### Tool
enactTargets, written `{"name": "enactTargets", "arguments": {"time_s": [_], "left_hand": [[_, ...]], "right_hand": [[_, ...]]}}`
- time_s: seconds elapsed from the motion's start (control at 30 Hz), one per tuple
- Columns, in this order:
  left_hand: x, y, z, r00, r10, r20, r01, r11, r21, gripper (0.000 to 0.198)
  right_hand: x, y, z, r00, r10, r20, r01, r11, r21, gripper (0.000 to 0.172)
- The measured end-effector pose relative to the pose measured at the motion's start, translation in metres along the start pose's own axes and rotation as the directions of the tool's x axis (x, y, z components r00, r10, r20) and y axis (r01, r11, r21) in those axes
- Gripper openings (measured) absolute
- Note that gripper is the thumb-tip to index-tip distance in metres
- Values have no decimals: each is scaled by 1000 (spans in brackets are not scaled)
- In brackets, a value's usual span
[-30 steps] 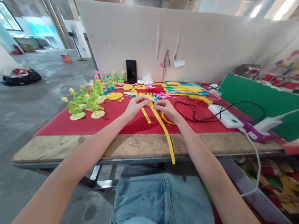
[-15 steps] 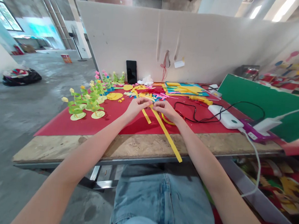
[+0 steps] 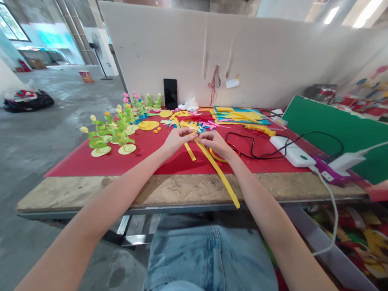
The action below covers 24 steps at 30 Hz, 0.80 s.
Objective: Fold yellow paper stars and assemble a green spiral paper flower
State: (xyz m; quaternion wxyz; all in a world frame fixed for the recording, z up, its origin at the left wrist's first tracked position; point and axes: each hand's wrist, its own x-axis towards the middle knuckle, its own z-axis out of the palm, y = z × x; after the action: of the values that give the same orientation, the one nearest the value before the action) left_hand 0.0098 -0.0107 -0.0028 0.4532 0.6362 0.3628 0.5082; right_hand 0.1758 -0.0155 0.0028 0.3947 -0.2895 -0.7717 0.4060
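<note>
A long yellow strip (image 3: 221,174) hangs from the fingertips of my two hands down past the table's front edge. My left hand (image 3: 178,139) is closed in a pinch at its upper end. My right hand (image 3: 215,142) also pinches there, close beside the left one; the fingertips hide the exact spot. A shorter yellow strip (image 3: 190,151) lies on the red table cover below my left hand. Partly behind my right wrist is a yellow-handled tool or loop (image 3: 216,157), too covered to name.
Paper flowers on round bases (image 3: 110,135) stand at the left. A phone (image 3: 170,93) leans on the white panel. Coloured paper scraps (image 3: 212,125) lie beyond my hands. To the right are a glue gun (image 3: 260,130), black cable, white power strip (image 3: 293,152) and green board (image 3: 340,138).
The free lower end of the yellow strip has swung slightly right and up, and the strip now bows a little. My hands have hardly moved.
</note>
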Motion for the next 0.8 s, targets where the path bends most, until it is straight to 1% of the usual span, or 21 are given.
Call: {"name": "enactTargets", "arguments": {"time_s": [0.27, 0.43, 0.53, 0.63, 0.8], "left_hand": [[4, -8, -3, 1000, 13, -6, -14, 996, -87, 23], [3, -8, -4, 999, 33, -6, -34, 998, -53, 25], [3, -4, -5, 999, 45, -3, -45, 999, 21, 23], [3, 1, -8, 998, 47, 47, -52, 992, 111, 23], [4, 10, -17, 977, 32, 210, -77, 975, 208, 23]], "right_hand": [[0, 1, -2, 1000, 21, 0, -21, 1000, -10, 18], [1, 1, -3, 999, 32, 1, -32, 999, -11, 18], [1, 2, -3, 999, 36, 13, -36, 999, -2, 18], [1, 2, -3, 997, 58, 42, -59, 998, 12, 19], [0, -2, -5, 988, 102, 120, -107, 994, 34, 19]]}}
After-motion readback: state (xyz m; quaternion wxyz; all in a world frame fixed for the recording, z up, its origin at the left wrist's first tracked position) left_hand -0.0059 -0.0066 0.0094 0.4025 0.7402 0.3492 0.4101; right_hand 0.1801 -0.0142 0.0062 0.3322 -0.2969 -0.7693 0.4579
